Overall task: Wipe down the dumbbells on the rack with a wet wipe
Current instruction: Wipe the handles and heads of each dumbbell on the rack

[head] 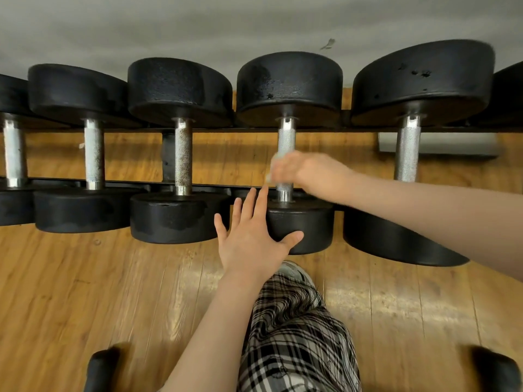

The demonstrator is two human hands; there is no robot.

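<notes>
Several black dumbbells with knurled steel handles lie across a black rack (169, 154). My right hand (305, 172) is wrapped around the steel handle (285, 140) of one dumbbell (291, 83), holding a white wet wipe (274, 165) against it; the hand is blurred. My left hand (252, 236) lies flat with straight fingers against the near head (311, 222) of that same dumbbell, thumb across its front face. Wet patches show on the heads of the neighbouring dumbbell (178, 86) to the left.
A bigger dumbbell (418, 77) sits to the right, smaller ones (79, 89) to the left. Wooden floor (85, 292) lies below, a grey wall behind. My plaid trouser leg (294, 335) and shoe (294, 271) are under the rack. Dark blurred objects (102, 369) flank the bottom corners.
</notes>
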